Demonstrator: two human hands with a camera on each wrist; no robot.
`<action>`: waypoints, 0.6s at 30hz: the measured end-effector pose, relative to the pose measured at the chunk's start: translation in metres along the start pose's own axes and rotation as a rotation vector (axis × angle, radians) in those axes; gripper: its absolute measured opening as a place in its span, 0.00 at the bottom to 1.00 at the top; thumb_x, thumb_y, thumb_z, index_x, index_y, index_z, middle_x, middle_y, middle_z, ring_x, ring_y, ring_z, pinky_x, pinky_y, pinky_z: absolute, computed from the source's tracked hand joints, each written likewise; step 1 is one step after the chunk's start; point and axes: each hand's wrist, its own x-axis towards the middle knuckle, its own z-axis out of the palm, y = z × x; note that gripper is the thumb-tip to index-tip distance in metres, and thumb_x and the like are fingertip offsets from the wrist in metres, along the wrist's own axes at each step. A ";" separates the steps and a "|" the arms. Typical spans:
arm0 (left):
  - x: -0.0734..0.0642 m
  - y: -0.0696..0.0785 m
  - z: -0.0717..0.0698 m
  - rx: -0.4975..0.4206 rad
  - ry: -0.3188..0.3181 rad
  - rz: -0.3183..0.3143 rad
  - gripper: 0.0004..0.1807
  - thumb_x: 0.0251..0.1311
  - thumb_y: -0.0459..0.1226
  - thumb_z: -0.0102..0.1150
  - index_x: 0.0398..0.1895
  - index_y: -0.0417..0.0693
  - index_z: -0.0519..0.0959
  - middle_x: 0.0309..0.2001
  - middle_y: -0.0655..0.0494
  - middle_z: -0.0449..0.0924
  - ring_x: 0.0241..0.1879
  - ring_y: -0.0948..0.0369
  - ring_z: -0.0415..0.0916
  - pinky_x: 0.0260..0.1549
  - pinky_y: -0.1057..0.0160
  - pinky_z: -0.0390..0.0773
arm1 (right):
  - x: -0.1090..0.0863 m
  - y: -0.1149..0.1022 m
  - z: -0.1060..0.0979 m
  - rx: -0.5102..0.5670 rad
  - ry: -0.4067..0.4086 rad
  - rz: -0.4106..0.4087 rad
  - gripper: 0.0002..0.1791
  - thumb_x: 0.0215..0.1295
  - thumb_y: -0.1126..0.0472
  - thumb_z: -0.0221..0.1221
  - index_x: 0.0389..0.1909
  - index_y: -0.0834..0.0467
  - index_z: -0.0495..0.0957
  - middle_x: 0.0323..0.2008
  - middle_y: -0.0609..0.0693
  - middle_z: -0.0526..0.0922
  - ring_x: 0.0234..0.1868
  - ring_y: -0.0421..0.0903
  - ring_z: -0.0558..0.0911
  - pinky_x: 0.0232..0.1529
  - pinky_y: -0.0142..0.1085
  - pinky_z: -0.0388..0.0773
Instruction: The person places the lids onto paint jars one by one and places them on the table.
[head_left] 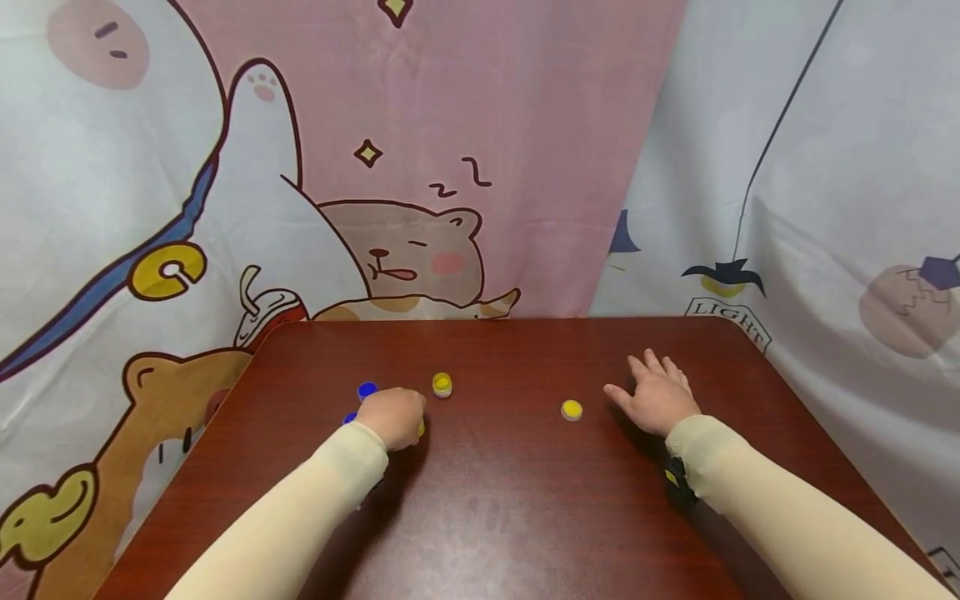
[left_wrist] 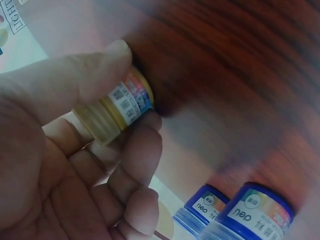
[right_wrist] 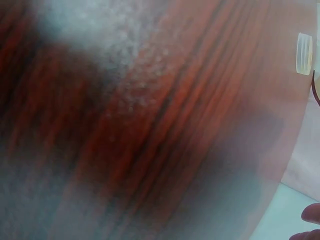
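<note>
A reddish-brown, wood-grained counter (head_left: 517, 467) with rounded far corners; behind the counter, a wrinkled printed drape (head_left: 525, 100), pink in the middle, whitish toward either side; just above the counter's far edge, a dozing cartoon bear (head_left: 427, 250); left of the counter, a brown cartoon animal (head_left: 172, 383); by its far right corner, "LIGHT" lettering (head_left: 726, 320); across the counter's surface, a soft glare (head_left: 480, 542).

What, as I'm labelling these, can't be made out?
Head: most of the held yellow jar, hidden by left hand.
Head: print on the other yellow jar, too small.
Left wrist: part of nearer blue jar, past bottom edge.
Right wrist: most of right hand, past lower-right corner.
</note>
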 end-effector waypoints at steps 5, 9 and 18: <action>0.000 0.000 0.001 0.006 0.012 -0.003 0.08 0.54 0.35 0.72 0.34 0.49 0.82 0.30 0.54 0.83 0.27 0.57 0.76 0.28 0.52 0.81 | 0.000 0.003 0.002 0.005 -0.006 0.002 0.53 0.74 0.30 0.51 0.80 0.69 0.56 0.80 0.78 0.47 0.78 0.82 0.47 0.77 0.72 0.43; 0.000 -0.001 0.001 0.001 0.006 -0.011 0.06 0.55 0.35 0.70 0.33 0.50 0.80 0.29 0.55 0.82 0.27 0.58 0.75 0.27 0.53 0.80 | 0.000 0.003 0.002 -0.003 -0.001 -0.001 0.52 0.74 0.30 0.51 0.79 0.69 0.57 0.80 0.78 0.48 0.78 0.82 0.47 0.77 0.72 0.43; 0.004 -0.005 0.003 -0.010 -0.013 -0.031 0.10 0.51 0.38 0.72 0.35 0.50 0.80 0.28 0.57 0.80 0.27 0.58 0.75 0.26 0.54 0.77 | -0.001 0.004 0.003 -0.001 0.013 -0.002 0.50 0.75 0.32 0.52 0.79 0.70 0.58 0.79 0.78 0.49 0.78 0.81 0.48 0.77 0.72 0.44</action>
